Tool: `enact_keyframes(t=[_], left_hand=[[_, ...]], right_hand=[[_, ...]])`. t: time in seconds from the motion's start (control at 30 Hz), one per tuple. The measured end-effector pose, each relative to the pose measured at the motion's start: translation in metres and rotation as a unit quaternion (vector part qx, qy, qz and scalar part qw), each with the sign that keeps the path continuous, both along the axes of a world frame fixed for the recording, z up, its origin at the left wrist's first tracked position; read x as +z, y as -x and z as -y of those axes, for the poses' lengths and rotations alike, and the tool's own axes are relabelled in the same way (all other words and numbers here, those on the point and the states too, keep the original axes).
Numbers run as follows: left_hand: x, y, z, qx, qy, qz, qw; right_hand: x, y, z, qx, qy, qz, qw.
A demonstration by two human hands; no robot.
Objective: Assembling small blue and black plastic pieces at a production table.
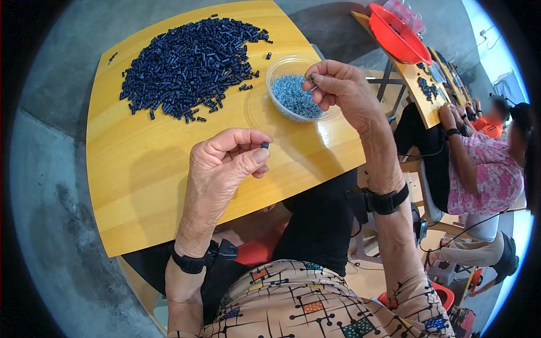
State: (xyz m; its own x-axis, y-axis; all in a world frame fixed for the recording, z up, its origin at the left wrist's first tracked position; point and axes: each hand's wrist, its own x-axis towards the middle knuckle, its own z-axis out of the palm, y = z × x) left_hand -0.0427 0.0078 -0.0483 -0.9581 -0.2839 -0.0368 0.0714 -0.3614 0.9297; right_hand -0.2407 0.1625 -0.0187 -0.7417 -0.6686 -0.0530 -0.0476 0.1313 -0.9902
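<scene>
My left hand (228, 159) is raised over the near part of the yellow table, pinching a small dark blue cylindrical piece (264, 145) between thumb and fingertips. My right hand (341, 90) is above the right side of a round clear plastic tub (274, 66), its thumb and forefinger pressed together. Something tiny and dark shows at those fingertips, too small to name. Inside the tub are many tiny light blue and silvery pieces (293, 96). A large heap of dark blue cylindrical pieces (186, 62) covers the far left of the table.
The yellow table (129, 186) ends just before my lap. A few loose dark pieces (269, 56) lie beside the heap. To the right, another person in a pink patterned shirt (490, 174) works at a second table (414, 84), with a red basin (394, 36) at its far end.
</scene>
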Motion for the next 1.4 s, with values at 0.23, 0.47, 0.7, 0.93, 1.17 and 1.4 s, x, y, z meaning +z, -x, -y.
enact_keyframes(t=[0.23, 0.47, 0.7, 0.93, 1.17, 1.4], left_hand=[[0.002, -0.001, -0.004, -0.005, 0.002, -0.012, 1.000], [0.007, -0.002, -0.010, 0.016, 0.003, -0.045, 0.999], [0.014, -0.008, -0.018, 0.041, 0.024, -0.066, 0.997], [0.018, -0.017, -0.013, 0.062, 0.072, -0.048, 0.994], [0.012, -0.027, -0.005, 0.086, 0.090, -0.051, 0.991], [0.009, -0.035, 0.001, 0.053, -0.004, -0.038, 0.998]], right_hand=[[0.005, -0.011, -0.008, 0.041, 0.146, 0.135, 0.979], [0.003, -0.043, -0.006, 0.075, 0.205, 0.168, 0.961], [0.002, -0.087, 0.007, 0.080, 0.212, 0.113, 0.967], [-0.009, -0.108, 0.018, 0.044, 0.203, 0.055, 0.977], [-0.018, -0.123, 0.027, 0.039, 0.193, 0.022, 0.980], [-0.019, -0.126, 0.027, 0.074, 0.218, 0.042, 0.972]])
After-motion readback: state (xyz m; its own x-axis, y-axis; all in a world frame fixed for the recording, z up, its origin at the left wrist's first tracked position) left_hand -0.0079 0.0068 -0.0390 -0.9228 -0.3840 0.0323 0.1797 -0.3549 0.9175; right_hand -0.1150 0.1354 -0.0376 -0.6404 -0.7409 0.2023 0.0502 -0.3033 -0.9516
